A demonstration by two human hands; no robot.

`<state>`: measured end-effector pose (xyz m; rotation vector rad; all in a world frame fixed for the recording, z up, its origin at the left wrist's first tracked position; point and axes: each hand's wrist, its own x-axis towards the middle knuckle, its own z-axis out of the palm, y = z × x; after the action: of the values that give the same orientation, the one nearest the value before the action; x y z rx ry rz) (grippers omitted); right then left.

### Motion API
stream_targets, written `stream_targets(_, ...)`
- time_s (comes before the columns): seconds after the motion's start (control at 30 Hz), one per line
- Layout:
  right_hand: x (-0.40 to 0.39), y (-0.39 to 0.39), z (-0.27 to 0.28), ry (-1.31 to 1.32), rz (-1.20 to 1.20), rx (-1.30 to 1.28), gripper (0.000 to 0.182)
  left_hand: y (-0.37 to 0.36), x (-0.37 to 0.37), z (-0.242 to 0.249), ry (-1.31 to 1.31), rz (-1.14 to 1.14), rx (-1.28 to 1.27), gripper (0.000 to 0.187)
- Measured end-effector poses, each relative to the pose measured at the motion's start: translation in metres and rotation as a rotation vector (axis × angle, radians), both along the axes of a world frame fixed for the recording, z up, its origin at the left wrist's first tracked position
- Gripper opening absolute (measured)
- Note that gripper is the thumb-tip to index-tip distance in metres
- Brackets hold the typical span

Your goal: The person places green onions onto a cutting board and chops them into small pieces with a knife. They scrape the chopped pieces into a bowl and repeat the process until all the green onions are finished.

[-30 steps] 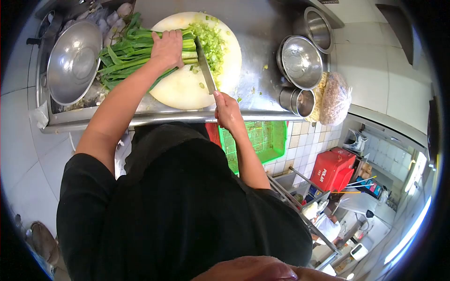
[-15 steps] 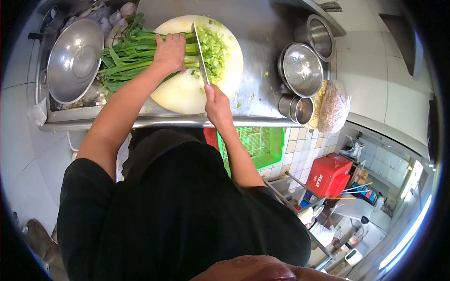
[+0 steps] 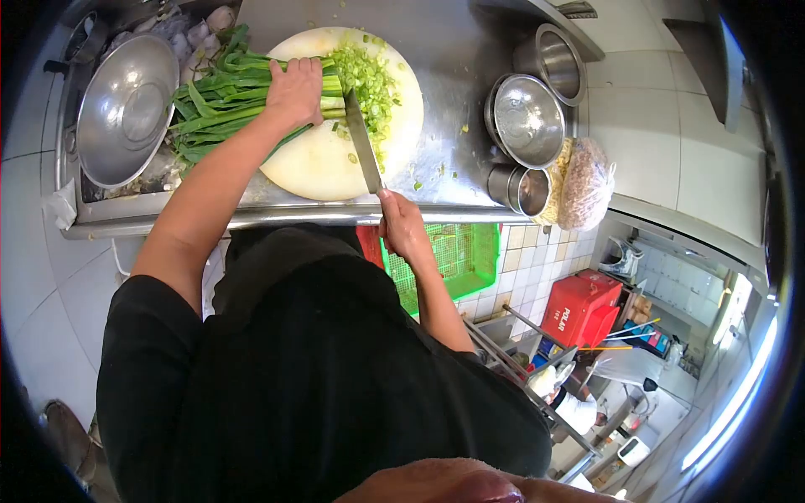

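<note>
My left hand (image 3: 296, 90) presses down on a bunch of long green leafy stalks (image 3: 222, 105), close to their cut ends on the round pale cutting board (image 3: 327, 180). The leaves trail off the board to the left. In my right hand (image 3: 404, 223) is the handle of a knife (image 3: 362, 144); its long blade slants away from me, with the tip beside the stalk ends. To the right of the blade, chopped green pieces (image 3: 369, 80) lie spread over the board. A few slices are stuck near the board's middle.
A large metal bowl (image 3: 127, 111) leans at the left by garlic bulbs (image 3: 220, 20). Metal bowls (image 3: 529, 121), steel pots (image 3: 532, 192) and a bag of food (image 3: 587, 186) stand at the right. Below the counter edge is a green basket (image 3: 478, 260). Another person's white sleeve (image 3: 577, 413) shows farther off.
My right hand has drawn the knife back toward me, and its blade now slants lower across the board. The left hand stays on the stalks. The whole view has shifted slightly.
</note>
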<state>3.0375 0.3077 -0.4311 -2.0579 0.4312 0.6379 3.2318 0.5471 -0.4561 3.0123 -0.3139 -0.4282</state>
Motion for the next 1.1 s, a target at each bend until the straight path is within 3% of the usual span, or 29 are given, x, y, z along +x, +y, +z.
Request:
stream_targets(0.23, 0.050, 0.043, 0.040, -0.051, -0.061, 0.150, 0.051, -0.002, -0.002, -0.001, -0.030, -0.002, 0.017, 0.104)
stream_targets(0.37, 0.046, 0.045, 0.003, -0.172, -0.003, -0.002, 0.050, 0.000, -0.003, -0.006, -0.053, -0.004, 0.016, 0.105)
stream_targets(0.53, 0.097, 0.067, -0.045, -0.246, 0.019, 0.038, 0.053, 0.003, -0.002, -0.001, -0.034, -0.017, 0.020, 0.104)
stream_targets(0.67, 0.113, 0.075, -0.030, -0.128, -0.004, 0.082, 0.055, 0.003, 0.001, -0.005, -0.046, -0.014, 0.000, 0.101)
stream_targets(0.87, 0.001, 0.007, -0.020, -0.091, 0.058, -0.025, 0.056, 0.003, 0.000, -0.006, -0.044, 0.003, -0.023, 0.103)
stream_targets(1.1, 0.016, 0.021, 0.027, -0.021, -0.043, 0.093, 0.052, 0.005, -0.006, -0.025, -0.228, 0.048, -0.065, 0.109)
